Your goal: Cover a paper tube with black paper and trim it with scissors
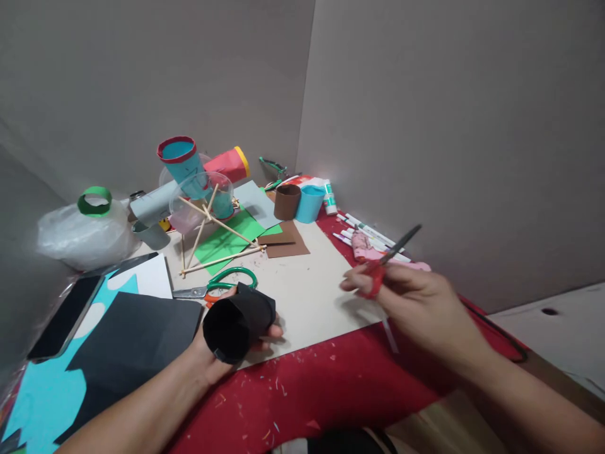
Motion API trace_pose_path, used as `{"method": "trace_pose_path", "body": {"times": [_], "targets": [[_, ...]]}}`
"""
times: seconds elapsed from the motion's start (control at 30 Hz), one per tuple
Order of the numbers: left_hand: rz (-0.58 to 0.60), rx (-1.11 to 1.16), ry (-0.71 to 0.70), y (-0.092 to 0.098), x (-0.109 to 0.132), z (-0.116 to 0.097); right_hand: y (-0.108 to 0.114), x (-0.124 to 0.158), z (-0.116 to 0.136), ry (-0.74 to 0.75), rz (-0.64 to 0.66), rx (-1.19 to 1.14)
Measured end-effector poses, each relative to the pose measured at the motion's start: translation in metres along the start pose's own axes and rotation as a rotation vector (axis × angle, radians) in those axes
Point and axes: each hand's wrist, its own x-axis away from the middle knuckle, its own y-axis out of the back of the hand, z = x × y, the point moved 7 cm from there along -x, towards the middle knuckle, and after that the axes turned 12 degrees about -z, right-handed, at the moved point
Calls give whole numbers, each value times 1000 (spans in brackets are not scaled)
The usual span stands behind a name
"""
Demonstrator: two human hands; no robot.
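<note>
Held in the left hand (212, 360), over the near left part of a cream sheet (307, 302): a black paper tube (250, 315), tilted, with the open end turned near and left. Curled around it with the left fingers, mostly hidden beyond apart from tips on the right side. Too dark inside to make out.

Pinched in the right fingers, farther right and raised: red-handled scissors (397, 248), pointing far and right. Too blurred at the grip to tell the seating of the handle loops. Partly hidden beyond the right hand (416, 302): a pink object (362, 244), near white markers (371, 227). Cut off at the near left: a blue sheet (42, 403), overlapped by a black sheet (142, 328).

Just beyond the tube, partly covered: green-handled scissors (201, 292). Farther off: a thin wooden stick frame (236, 231), in front of a blue paper tube with a red rim (182, 173). At far left, a crumpled, cloudy plastic bag (87, 239). Underneath, on the tabletop (312, 391), smooth red covering speckled with paper scraps.
</note>
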Motion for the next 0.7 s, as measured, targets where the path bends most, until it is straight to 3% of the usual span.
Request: {"method": "trace_pose_path", "body": {"times": [0.07,0.17,0.33,0.53,0.7], "targets": [[-18,-17,11,1,0,1,-28,14,24,24,188,-167],[-73,-28,-37,3,1,0,-46,22,54,111,279,-307],[-237,-22,-156,7,3,-2,-42,34,100,591,332,-460],[-409,98,-159,17,4,3,-59,48,111,851,479,-467],[-326,57,-159,16,0,4,-57,49,107,943,455,-427]]}}
